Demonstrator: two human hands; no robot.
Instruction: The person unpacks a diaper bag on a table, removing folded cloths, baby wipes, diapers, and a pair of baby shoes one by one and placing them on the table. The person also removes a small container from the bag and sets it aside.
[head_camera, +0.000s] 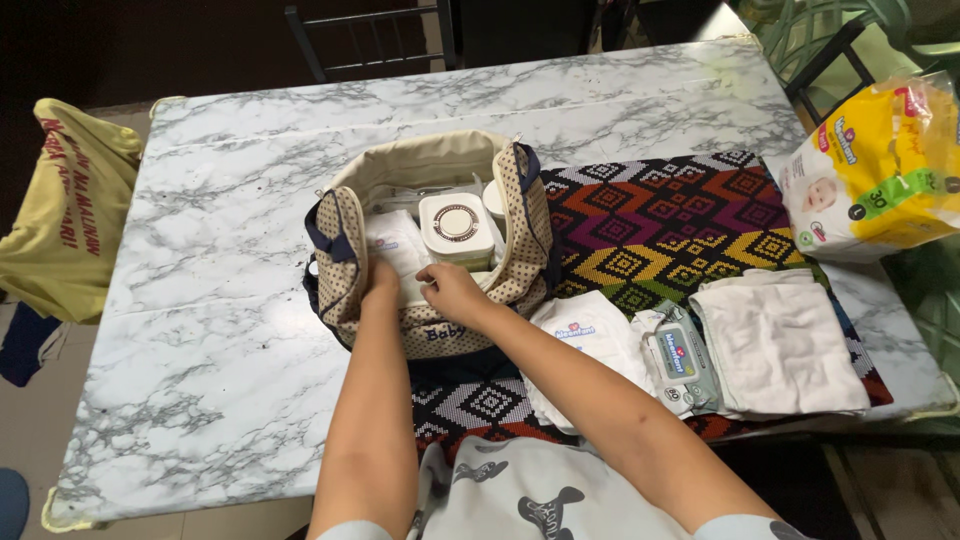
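A beige dotted bag (525, 215) with navy trim stands open on the marble table (230, 300). Inside it lie a white square container (456, 230) with a round lid mark and white folded diapers (395, 243). My left hand (380, 278) reaches into the bag's near left corner, fingers pressed against a diaper. My right hand (450, 288) rests at the bag's front rim, fingers pinching the same white diaper. Whether either hand fully grips it is unclear.
A patterned woven mat (670, 215) lies right of the bag. On it sit a folded diaper (585, 335), a wipes pack (680, 360) and a white folded cloth (775, 340). A yellow diaper package (880, 170) stands far right. A yellow shirt (65, 210) hangs at left.
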